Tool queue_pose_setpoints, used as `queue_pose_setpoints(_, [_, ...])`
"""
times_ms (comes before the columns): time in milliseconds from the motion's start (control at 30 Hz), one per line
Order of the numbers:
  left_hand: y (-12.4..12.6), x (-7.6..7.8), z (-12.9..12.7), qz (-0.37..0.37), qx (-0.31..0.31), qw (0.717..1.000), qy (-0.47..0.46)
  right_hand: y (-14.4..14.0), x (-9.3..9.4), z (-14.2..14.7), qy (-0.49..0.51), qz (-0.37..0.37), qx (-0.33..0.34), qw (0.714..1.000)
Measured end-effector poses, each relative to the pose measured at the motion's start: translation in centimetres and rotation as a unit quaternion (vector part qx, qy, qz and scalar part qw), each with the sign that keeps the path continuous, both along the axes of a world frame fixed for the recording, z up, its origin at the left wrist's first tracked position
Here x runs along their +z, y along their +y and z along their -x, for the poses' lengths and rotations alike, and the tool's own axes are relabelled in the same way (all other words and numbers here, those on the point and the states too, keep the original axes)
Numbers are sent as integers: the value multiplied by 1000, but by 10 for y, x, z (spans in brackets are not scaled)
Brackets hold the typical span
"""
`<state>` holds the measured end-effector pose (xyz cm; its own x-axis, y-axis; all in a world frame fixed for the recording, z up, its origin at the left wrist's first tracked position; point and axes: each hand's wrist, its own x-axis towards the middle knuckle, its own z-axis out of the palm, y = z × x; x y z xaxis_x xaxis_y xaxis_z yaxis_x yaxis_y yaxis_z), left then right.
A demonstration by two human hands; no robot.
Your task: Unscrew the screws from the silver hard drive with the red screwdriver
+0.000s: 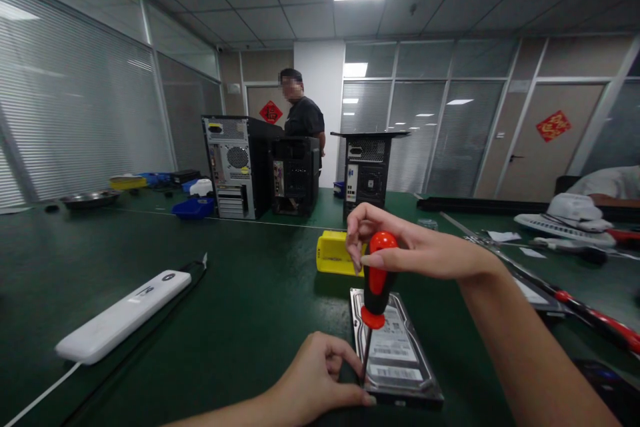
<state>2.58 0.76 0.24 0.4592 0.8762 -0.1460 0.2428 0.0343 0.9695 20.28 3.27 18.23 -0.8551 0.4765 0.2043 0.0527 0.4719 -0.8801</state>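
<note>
On green bench [210, 320], near edge: hard drive [400, 353] lies flat, label up. Right hand [400, 247], grip pinching red-and-black screwdriver [376, 287] upright for downward pressure; tip at drive's left edge. Left hand [315, 380], fingers curled, braces drive against turning. Yellow box [334, 253] just behind.

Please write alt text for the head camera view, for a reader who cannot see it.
The right hand turns an upright red-handled screwdriver into a hard drive on a green table, while the left hand steadies the drive's near corner. Behind stand a yellow box, computer towers and a person.
</note>
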Motion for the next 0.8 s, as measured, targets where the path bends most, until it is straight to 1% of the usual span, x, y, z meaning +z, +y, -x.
queue_pose_setpoints(67, [0, 0, 0, 6, -4, 1000, -9, 0, 1, 0, -4, 6, -11, 1000])
queue_pose_setpoints(167, [1, -3, 1, 4, -11, 1000, -13, 1, 1, 1, 5, 35, -10, 999])
queue_pose_setpoints(367, [4, -11, 4, -18, -22, 1000, -9, 7, 1, -6, 26, 60, 30, 997])
queue_pose_setpoints(433, [4, -11, 4, -21, -27, 999, -8, 6, 3, -8, 26, 57, 30, 998])
queue_pose_setpoints(600, [3, -7, 3, -26, -27, 999, -6, 1, 5, -6, 10, 15, 9, 1000])
queue_pose_setpoints(800, [2, -7, 2, -22, -18, 1000, -1, 4, 1, -1, 18, 46, 11, 999])
